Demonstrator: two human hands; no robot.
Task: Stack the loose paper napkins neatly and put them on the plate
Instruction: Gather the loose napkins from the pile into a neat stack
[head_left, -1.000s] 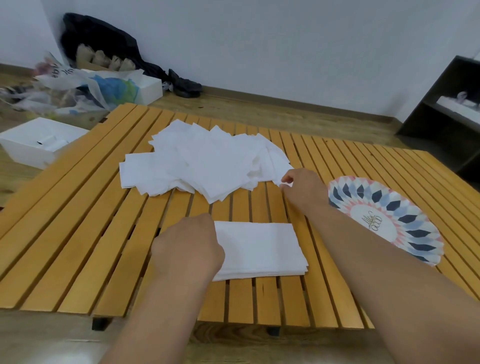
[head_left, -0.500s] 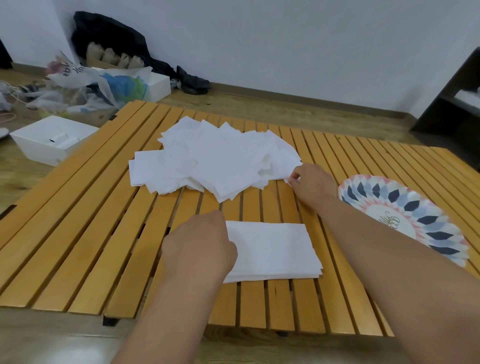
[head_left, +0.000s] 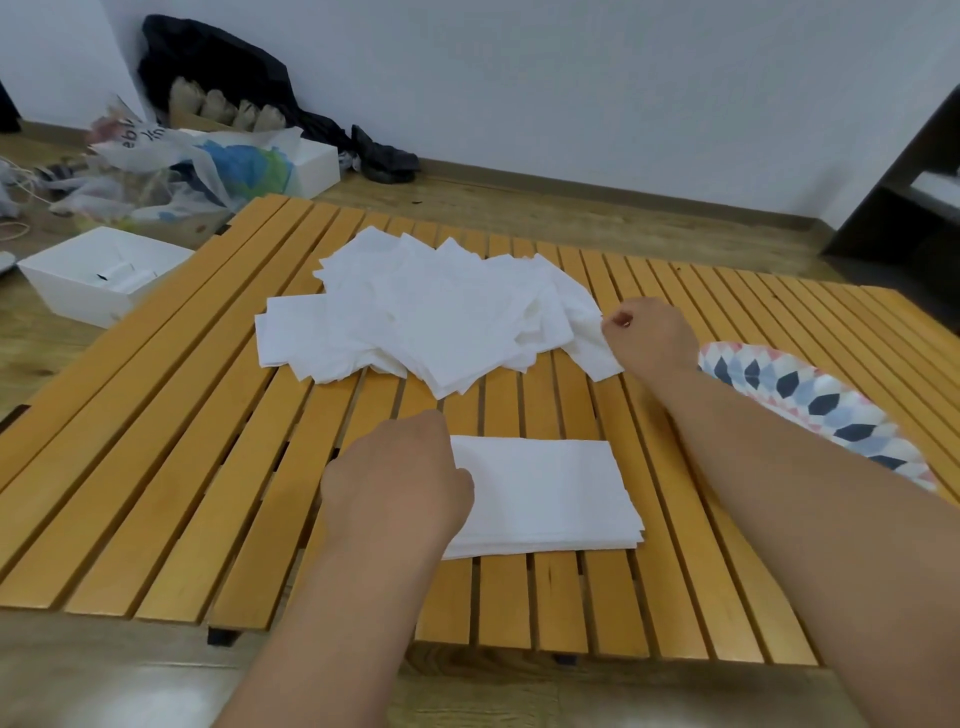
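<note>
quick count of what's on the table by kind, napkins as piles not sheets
napkin piles: 2 (loose heap, neat stack)
plate: 1
hands: 2 (left hand on the stack, right hand pinching the heap's edge)
total: 5

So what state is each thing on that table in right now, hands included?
Neat stack: squared up near the table front edge.
Loose pile: spread out, overlapping, unsorted.
Napkin: at the pile's right edge, pinched by the right hand.
Plate: on the table, no napkins visible on it, partly hidden.
Left hand: rests on the stack's left end, fingers hidden.
</note>
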